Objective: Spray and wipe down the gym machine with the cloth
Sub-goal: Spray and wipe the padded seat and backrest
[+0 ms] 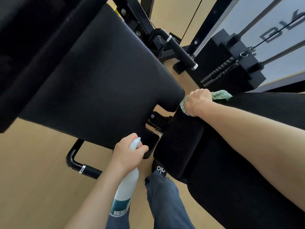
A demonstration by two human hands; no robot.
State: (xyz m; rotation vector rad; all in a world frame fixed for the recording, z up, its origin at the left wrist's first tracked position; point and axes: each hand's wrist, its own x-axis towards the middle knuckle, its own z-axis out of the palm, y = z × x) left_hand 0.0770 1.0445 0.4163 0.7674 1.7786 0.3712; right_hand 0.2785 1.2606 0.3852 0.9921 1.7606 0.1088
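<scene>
The left hand (127, 152) grips a white spray bottle (125, 187) by its neck, nozzle toward the black seat pad (92, 76). Further right, the right hand (198, 101) curls its fingers over a green cloth (221, 95), pressing it on the back pad (247, 146).

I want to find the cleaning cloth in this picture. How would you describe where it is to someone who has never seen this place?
Start at the big black seat pad filling the upper left, then follow its lower right corner to the neighbouring black pad. There the right hand presses down on the cloth. It is the only pale green, soft thing among black pads and metal bars.
</scene>
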